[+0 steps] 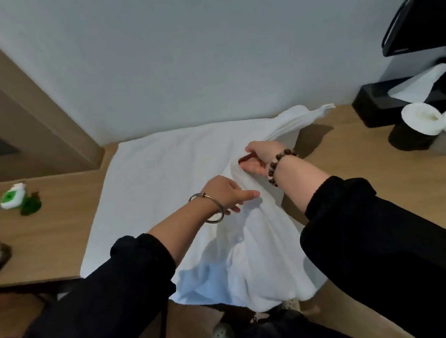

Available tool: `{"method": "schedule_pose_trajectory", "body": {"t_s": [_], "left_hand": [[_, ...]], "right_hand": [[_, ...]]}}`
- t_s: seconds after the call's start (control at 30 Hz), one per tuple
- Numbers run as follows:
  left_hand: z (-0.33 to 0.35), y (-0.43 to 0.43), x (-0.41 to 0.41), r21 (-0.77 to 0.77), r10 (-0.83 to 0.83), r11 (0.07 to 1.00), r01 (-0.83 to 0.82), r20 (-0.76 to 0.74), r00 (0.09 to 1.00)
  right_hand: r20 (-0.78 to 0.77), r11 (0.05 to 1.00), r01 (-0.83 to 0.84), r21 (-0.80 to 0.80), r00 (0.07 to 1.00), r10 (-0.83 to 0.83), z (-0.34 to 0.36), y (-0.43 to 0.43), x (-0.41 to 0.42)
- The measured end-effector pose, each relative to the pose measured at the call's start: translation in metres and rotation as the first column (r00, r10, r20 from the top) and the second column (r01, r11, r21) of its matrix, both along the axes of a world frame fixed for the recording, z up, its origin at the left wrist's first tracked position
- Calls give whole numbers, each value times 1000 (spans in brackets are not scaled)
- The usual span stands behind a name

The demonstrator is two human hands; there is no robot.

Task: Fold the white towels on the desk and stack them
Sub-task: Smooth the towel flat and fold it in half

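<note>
Paper rolls (423,118) stand right of the white towel (163,173) on the tabletop (349,164). The right hand (257,158) has its grip closed on a fold. The left hand (225,194) touches the towel, fingers straight.

White towel (164,178) lies spread, partly bunched, overhanging the desk (363,163).

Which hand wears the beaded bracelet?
The right hand, gripping a raised fold of the white towel; the left hand wears a plain metal bangle instead.
</note>
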State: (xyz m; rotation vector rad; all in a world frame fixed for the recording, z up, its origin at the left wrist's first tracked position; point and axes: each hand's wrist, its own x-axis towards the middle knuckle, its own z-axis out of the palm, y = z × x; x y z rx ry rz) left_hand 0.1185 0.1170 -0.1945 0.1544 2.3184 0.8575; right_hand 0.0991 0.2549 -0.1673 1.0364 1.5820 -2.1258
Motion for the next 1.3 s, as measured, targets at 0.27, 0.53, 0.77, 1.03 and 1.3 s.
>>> {"method": "schedule_pose_trajectory", "body": {"t_s": [0.27,0.53,0.77,1.03,1.3], "left_hand": [[-8,-29,9,107,511,860,-500,-183,840],[-7,-79,1,355,583,733,-581,112,805],[13,-78,-1,316,501,817,-483,25,865],[56,-102,-20,347,580,784,-515,-112,807],[182,-145,-70,-50,267,911,-409,-686,677]], "right_hand": [[-12,975,-221,-21,975,221,18,-68,-27],[-95,862,-419,284,883,461,17,-75,-37],[-41,105,-146,984,387,921,4,-70,-35],[43,48,-297,954,293,955,46,-98,-67],[-217,86,281,956,474,854,160,-130,-91]]}}
